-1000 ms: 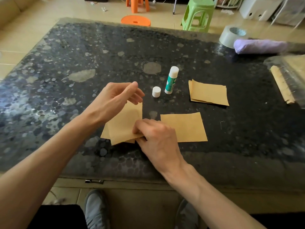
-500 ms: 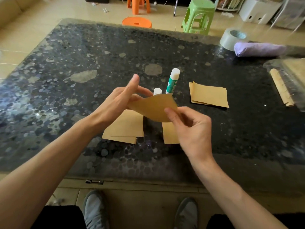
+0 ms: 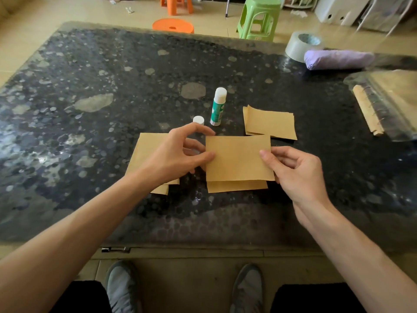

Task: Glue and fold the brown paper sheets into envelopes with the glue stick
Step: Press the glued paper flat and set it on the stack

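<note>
Your L hand (image 3: 180,154) pinches the left edge of a brown sheet (image 3: 239,159) & your R hand (image 3: 297,172) its right edge, holding it just above another sheet (image 3: 237,186) on the table (image 3: 112,75). Glue stick (image 3: 217,107) stands upright, uncapped, just behind, w/ its cap (image 3: 198,120) beside it; a sheet pile (image 3: 144,152) lies under your L wrist.

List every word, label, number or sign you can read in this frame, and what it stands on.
No text here can be read.
The green label on the glue stick carries white print, too small and blurred to read.
The brown paper sheet held in both hands shows no print.
The tape roll shows no visible print.
</note>
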The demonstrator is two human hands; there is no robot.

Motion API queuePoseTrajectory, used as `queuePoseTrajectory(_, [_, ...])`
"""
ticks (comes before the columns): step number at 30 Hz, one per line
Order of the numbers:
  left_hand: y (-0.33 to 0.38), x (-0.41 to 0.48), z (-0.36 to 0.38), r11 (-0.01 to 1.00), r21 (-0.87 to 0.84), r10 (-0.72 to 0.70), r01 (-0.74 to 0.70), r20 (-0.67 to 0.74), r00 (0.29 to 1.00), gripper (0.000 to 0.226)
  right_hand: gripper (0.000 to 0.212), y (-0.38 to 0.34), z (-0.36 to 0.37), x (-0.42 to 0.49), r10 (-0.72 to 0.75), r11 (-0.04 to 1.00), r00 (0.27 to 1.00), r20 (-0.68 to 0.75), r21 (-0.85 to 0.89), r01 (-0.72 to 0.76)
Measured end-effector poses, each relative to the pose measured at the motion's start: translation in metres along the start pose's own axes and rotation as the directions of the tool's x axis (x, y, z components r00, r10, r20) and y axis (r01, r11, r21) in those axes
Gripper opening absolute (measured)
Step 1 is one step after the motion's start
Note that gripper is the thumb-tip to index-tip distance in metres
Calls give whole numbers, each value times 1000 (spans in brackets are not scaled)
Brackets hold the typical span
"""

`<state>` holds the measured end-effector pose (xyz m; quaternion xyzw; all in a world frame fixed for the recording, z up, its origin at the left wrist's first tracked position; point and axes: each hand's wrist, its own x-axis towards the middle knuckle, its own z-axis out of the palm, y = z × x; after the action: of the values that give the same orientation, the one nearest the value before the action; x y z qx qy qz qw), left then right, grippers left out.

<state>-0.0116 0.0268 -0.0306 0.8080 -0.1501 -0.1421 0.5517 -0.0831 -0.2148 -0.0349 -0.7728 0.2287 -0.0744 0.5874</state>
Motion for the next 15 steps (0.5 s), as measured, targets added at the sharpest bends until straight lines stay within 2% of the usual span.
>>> queuePoseTrajectory(6, [-14, 4, -3, 985, 159, 79, -64, -89, 993, 24, 20, 3, -10, 7, 102, 994, 994, 38, -40, -100])
queuePoseTrajectory(12, [-23, 2, -9, 968, 236, 110, -84, -97, 989, 20, 26, 4, -6, 8, 81, 991, 996, 49, -108, -75])
queuePoseTrajectory(15, [-25, 0, -9, 926, 358, 167, -121, -101, 981, 20, 25, 6, -4, 8, 66, 989, 997, 43, -136, -59])
